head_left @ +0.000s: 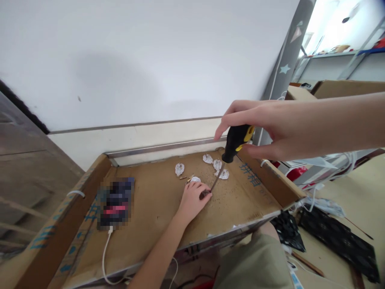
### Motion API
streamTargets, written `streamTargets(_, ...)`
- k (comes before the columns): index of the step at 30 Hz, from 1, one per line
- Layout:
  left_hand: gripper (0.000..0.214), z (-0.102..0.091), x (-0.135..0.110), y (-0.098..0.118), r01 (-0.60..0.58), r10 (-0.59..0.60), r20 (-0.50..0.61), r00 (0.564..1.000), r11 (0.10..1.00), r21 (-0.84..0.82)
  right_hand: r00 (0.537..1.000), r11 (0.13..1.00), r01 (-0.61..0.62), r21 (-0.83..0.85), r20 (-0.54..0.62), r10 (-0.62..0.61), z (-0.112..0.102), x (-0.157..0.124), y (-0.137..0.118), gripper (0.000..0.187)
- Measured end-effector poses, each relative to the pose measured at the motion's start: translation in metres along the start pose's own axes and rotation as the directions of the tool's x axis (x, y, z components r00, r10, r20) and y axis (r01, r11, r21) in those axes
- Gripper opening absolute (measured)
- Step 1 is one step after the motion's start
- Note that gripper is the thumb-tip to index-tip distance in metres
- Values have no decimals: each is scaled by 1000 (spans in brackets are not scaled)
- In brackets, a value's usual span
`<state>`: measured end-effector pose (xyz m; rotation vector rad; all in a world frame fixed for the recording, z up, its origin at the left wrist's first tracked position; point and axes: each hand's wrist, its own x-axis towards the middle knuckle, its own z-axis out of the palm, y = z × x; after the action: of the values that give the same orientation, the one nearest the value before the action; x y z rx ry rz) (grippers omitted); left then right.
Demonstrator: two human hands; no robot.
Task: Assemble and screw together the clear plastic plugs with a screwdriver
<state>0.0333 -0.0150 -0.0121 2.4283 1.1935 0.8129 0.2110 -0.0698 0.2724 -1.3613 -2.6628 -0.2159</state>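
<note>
My right hand (255, 124) is closed around the black and yellow handle of a screwdriver (234, 142), which slants down and to the left. Its shaft tip reaches a small dark brown part (205, 194), pinched in the fingers of my left hand (192, 200) against the cardboard. What kind of part it is, I cannot make out. Just beyond my left hand lie a white round piece (195, 180), partly hidden, and a small brass-coloured metal piece (183, 178). Several white plug parts with metal pins (207, 159) are scattered farther back, another (179, 169) lying to the left.
A cardboard tray (144, 212) with raised sides forms the work surface, against a white wall. On its left lies a blurred-out device (116, 202) with a white cable (105, 257). Black items (337, 237) lie on the floor at right.
</note>
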Motion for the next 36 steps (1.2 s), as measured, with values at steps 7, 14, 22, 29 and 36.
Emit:
streamTargets(7, 7, 1, 0, -2, 16, -16, 2, 1000, 1000, -14, 994, 1000, -12, -26, 105, 14, -3, 1, 5, 29)
streamTargets(14, 5, 0, 0, -1, 3, -3, 5, 1000, 1000, -18, 999, 1000, 13, -26, 51, -12, -17, -10, 15, 25)
streamTargets(22, 8, -3, 0, 0, -27, 27, -10, 1000, 1000, 16, 1000, 998, 12, -66, 29, -10, -1, -9, 12, 30)
streamTargets(29, 5, -4, 2, -1, 4, -4, -36, 999, 1000, 8, 996, 999, 19, -26, 91, -17, 11, -9, 4, 32)
streamTargets(36, 10, -11, 5, -3, 70, -75, -177, 981, 997, -31, 999, 998, -3, -70, 34, 6, 7, -13, 12, 31)
